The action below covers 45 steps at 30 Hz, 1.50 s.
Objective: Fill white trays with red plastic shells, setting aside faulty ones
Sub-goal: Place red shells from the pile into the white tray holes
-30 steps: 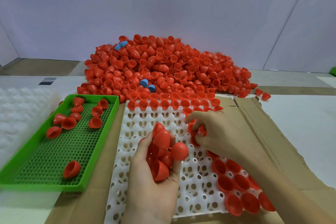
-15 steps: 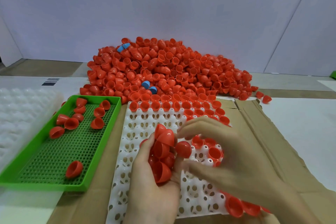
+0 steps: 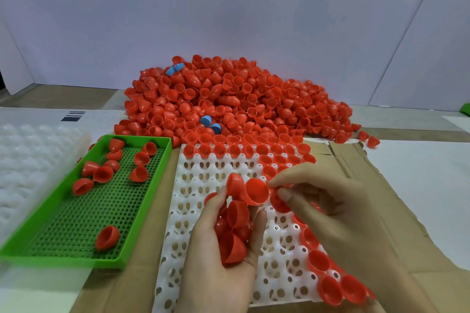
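- the left hand (image 3: 223, 256) is cupped palm up over the white tray (image 3: 198, 180), fingers curled round a handful of red shells (image 3: 235, 213). held this close, it likely acts as a feeder, so the other hand need not reach to the pile.
- the right hand (image 3: 330, 208) has thumb and forefinger closed at the rim of the top shell (image 3: 255, 192) of that handful, apparently to lift it off, check it and seat it.
- seated shells (image 3: 229, 150) fill the tray's far row and its right side, open side up. the middle and left sockets are bare, so this tray looks less than half done.
- the green tray (image 3: 63, 260), just left of the white one, holds a few loose shells, presumably the rejects, within easy reach.
- the loose pile (image 3: 241, 99) lies against the white tray's far edge, with a few blue pieces (image 3: 206, 119) mixed in.
- a stack of clear trays (image 3: 30, 160) sits at far left, and cardboard (image 3: 368, 178) lies under the work.
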Each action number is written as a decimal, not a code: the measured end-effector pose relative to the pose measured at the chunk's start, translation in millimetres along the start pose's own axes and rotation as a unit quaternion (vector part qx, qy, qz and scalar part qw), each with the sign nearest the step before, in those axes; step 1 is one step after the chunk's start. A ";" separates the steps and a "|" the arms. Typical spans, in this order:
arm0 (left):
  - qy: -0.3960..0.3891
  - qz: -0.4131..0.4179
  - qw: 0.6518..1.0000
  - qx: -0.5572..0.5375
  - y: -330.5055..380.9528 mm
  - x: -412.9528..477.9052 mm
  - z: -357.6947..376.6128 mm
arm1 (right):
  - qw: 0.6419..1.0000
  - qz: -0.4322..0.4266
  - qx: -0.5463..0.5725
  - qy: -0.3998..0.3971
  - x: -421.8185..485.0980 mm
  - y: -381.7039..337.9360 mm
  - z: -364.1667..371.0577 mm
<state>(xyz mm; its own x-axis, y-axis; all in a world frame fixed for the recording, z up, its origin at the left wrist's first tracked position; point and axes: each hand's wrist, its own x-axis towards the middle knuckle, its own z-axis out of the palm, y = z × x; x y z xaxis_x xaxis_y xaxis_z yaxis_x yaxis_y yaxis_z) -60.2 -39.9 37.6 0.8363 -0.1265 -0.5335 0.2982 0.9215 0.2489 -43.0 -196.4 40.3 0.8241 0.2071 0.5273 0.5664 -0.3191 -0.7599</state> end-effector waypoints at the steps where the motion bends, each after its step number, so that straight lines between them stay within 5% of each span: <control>1: 0.002 -0.003 1.000 -0.002 1.1 0.3 -1.1 | 1.000 0.002 0.004 -0.006 1.3 -0.9 -3.1; 8: 0.011 0.013 0.999 -0.043 7.8 1.0 -5.8 | 0.979 -0.038 -0.192 -0.052 20.4 -3.2 -31.4; 11: 0.006 0.019 0.999 -0.044 8.2 2.0 -7.5 | 0.933 -0.009 -0.318 -0.167 32.2 3.7 -35.4; 15: 0.003 0.015 0.999 -0.047 7.4 3.6 -8.6 | 0.898 0.065 -0.323 -0.290 38.0 13.9 -31.3; 24: 0.009 0.016 0.999 -0.043 6.2 4.7 -9.3 | 0.930 0.142 -0.319 -0.117 8.4 24.0 -27.2; 35: 0.014 0.012 0.999 -0.041 4.6 3.2 -9.3 | 0.925 0.218 -0.295 -0.097 -23.2 28.9 -0.9; 45: 0.008 0.015 0.999 -0.035 5.3 3.0 -11.6 | 0.940 0.162 -0.287 -0.091 -16.0 32.1 -12.0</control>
<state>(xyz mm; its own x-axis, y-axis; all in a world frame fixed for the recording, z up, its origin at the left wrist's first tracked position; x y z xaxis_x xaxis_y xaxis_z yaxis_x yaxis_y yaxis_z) -61.5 -31.2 28.0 0.8361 -0.0936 -0.5406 0.2403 0.9483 0.2073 -38.1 -221.0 12.0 0.9701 0.1505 0.1904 0.2289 -0.8281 -0.5118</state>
